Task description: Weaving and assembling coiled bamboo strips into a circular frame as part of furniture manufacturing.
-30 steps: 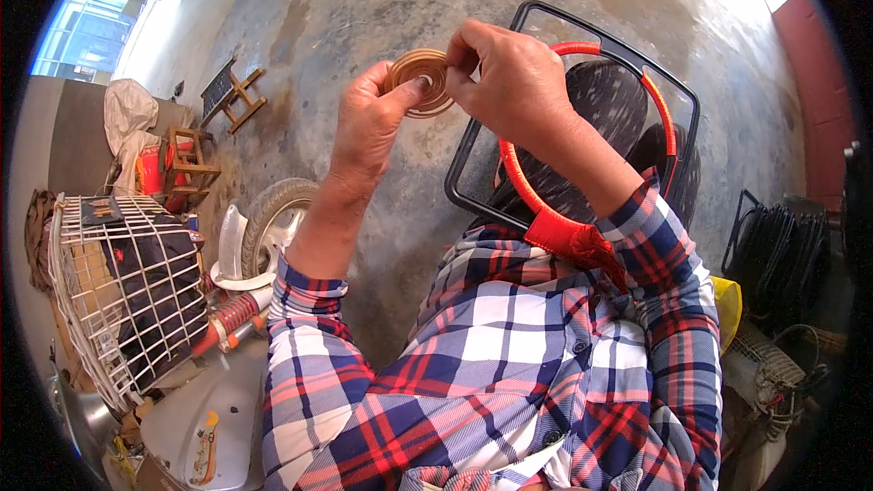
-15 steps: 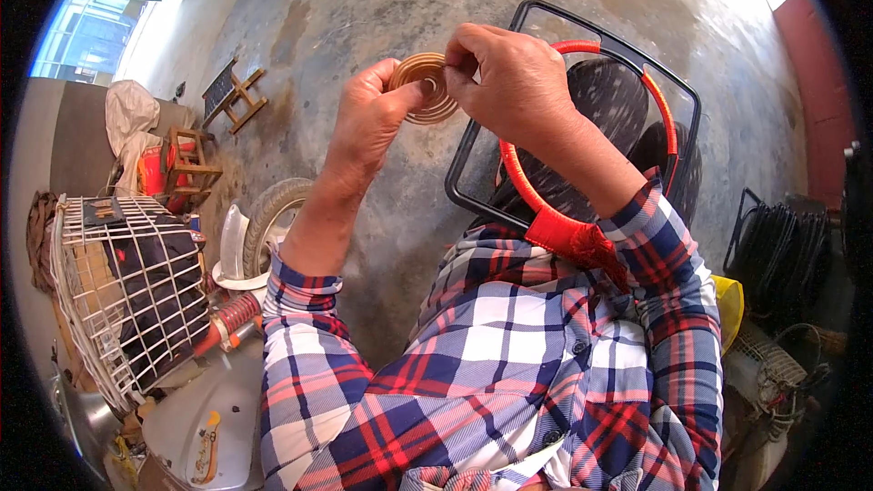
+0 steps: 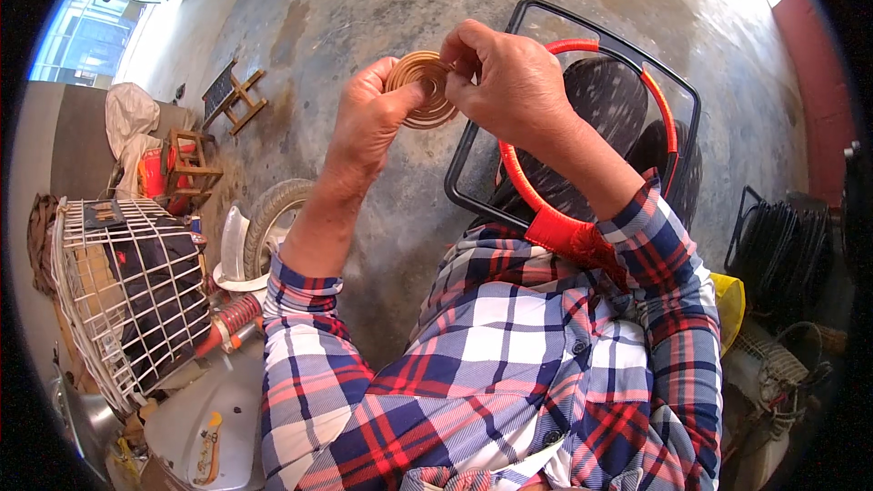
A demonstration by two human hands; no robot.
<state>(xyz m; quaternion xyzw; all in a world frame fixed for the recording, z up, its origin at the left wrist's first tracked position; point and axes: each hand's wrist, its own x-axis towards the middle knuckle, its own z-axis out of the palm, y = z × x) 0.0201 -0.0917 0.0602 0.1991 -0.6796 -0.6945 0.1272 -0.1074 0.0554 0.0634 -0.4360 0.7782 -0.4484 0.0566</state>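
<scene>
Up in front of me is a flat tan coil [image 3: 421, 65] wound in rings, its material hard to make out. My left hand [image 3: 362, 123] is closed on its left side, thumb pressed over the middle. My right hand [image 3: 518, 82] pinches at the coil's right edge, and its fingertips partly hide what lies between them. Below my right forearm, across my lap and knees, rests a black tubular frame [image 3: 465, 139]. With it lies a ring wrapped in red cord [image 3: 519, 180], partly covered by that forearm. A red tangle of cord [image 3: 596, 250] hangs at its near side.
At left stand a white wire basket [image 3: 164, 309] with dark cloth inside, a wheel [image 3: 265, 214] and a wooden stool [image 3: 193, 168]. A low folding stool [image 3: 238, 100] sits farther off. Several black frames [image 3: 777, 241] are stacked at right, near a yellow item [image 3: 728, 309].
The coil tilts a little and its rings look slightly more spread. My right hand has shifted slightly up and left, still pinching at the coil's edge; my left hand keeps its hold.
</scene>
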